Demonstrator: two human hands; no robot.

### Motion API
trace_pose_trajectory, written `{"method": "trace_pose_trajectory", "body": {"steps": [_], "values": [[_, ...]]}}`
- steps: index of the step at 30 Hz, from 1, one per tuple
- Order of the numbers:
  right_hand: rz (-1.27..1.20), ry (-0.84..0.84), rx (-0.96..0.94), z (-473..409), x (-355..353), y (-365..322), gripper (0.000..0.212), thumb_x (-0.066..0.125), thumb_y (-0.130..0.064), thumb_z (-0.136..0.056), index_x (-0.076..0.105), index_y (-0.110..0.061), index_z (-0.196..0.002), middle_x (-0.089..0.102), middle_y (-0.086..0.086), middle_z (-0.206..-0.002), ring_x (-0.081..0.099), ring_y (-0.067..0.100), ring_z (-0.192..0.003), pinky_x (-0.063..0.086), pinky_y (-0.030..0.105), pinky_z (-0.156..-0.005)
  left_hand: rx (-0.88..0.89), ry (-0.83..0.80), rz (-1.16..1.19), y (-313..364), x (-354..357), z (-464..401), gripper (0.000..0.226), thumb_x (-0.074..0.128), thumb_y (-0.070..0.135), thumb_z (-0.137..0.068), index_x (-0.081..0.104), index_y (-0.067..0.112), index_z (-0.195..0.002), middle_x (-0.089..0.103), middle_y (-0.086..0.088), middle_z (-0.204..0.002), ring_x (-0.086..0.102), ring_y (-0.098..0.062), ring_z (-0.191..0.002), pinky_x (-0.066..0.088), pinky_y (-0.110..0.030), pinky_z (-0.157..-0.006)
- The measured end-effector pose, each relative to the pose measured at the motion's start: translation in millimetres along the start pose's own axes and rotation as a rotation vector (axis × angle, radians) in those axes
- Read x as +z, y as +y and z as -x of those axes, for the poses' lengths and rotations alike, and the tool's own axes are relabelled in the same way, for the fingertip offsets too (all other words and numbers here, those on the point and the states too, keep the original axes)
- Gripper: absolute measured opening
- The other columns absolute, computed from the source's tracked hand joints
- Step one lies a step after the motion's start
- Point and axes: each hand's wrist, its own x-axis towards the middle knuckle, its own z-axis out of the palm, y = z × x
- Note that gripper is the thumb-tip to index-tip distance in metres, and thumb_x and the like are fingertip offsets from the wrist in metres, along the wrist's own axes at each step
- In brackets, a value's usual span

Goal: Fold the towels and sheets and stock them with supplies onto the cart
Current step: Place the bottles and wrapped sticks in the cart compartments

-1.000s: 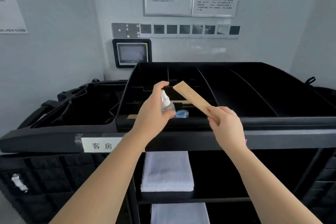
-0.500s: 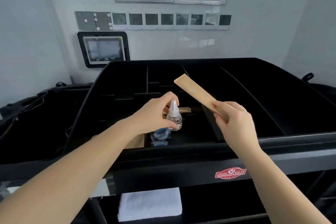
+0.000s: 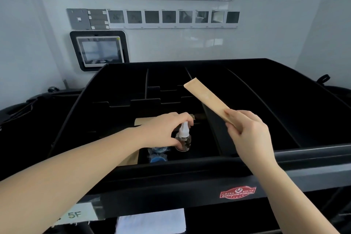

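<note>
My left hand (image 3: 163, 129) grips a small clear bottle (image 3: 183, 141) with a white nozzle, held low inside a front compartment of the black cart's top tray (image 3: 190, 167). Beside it in the same compartment lie blue-capped items (image 3: 158, 155), partly hidden by my hand. My right hand (image 3: 248, 133) pinches one end of a long flat tan paper packet (image 3: 206, 99), which points up and left above the tray's dividers. A folded white towel (image 3: 152, 221) lies on the shelf below the tray.
More tan packets (image 3: 141, 120) sit in the compartment left of the bottle. The tray's right compartments (image 3: 266, 104) are dark and look bare. A wall screen (image 3: 99, 50) and framed notices hang behind. A black bag frame (image 3: 28, 108) adjoins the cart's left side.
My left hand has lowered the bottle into the front compartment. My view has moved closer and down over the tray. The packet in my right hand stays raised.
</note>
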Motion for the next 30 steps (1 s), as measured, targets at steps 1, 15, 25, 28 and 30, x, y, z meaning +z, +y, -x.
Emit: {"method": "trace_pose_trajectory", "body": {"steps": [1, 15, 25, 28, 30], "values": [[-0.003, 0.002, 0.0, 0, 0, 0, 0.035, 0.065, -0.008, -0.088, 0.064, -0.016, -0.123, 0.062, -0.002, -0.109, 0.053, 0.016, -0.097, 0.047, 0.026, -0.078, 0.009, -0.003, -0.002, -1, 1, 1, 0.069, 0.082, 0.036, -0.068, 0.038, 0.052, -0.118, 0.05, 0.019, -0.116, 0.047, 0.0, -0.108, 0.044, -0.025, -0.088], [-0.009, 0.022, -0.009, 0, 2, 3, 0.034, 0.066, -0.008, -0.087, 0.066, -0.016, -0.12, 0.063, -0.001, -0.107, 0.053, 0.016, -0.095, 0.047, 0.027, -0.074, 0.087, 0.125, 0.03, 5, -5, 4, 0.039, 0.076, 0.018, -0.079, 0.054, 0.026, -0.109, 0.054, 0.015, -0.1, 0.056, 0.0, -0.084, 0.05, -0.021, -0.076], [0.009, 0.013, -0.005, 0, 2, 3, 0.034, 0.065, -0.008, -0.088, 0.065, -0.017, -0.121, 0.063, -0.002, -0.106, 0.054, 0.016, -0.094, 0.047, 0.026, -0.072, 0.129, 0.109, -0.007, 12, 6, -22, 0.04, 0.076, 0.021, -0.08, 0.046, 0.035, -0.103, 0.055, 0.014, -0.109, 0.061, -0.002, -0.081, 0.052, -0.023, -0.074], [0.02, 0.008, 0.002, 0, 2, 3, 0.034, 0.065, -0.009, -0.089, 0.065, -0.017, -0.122, 0.063, -0.002, -0.107, 0.053, 0.015, -0.093, 0.046, 0.025, -0.071, 0.146, 0.108, -0.031, 14, 9, -26, 0.039, 0.075, 0.021, -0.082, 0.049, 0.027, -0.11, 0.055, 0.012, -0.111, 0.061, -0.003, -0.08, 0.052, -0.021, -0.072], [0.018, 0.007, 0.013, 0, 2, 2, 0.034, 0.065, -0.01, -0.089, 0.065, -0.017, -0.122, 0.063, -0.002, -0.106, 0.053, 0.015, -0.093, 0.045, 0.024, -0.071, 0.16, 0.114, -0.049, 15, 10, -27, 0.039, 0.074, 0.022, -0.083, 0.05, 0.024, -0.114, 0.054, 0.013, -0.11, 0.06, -0.002, -0.08, 0.05, -0.019, -0.071]]}}
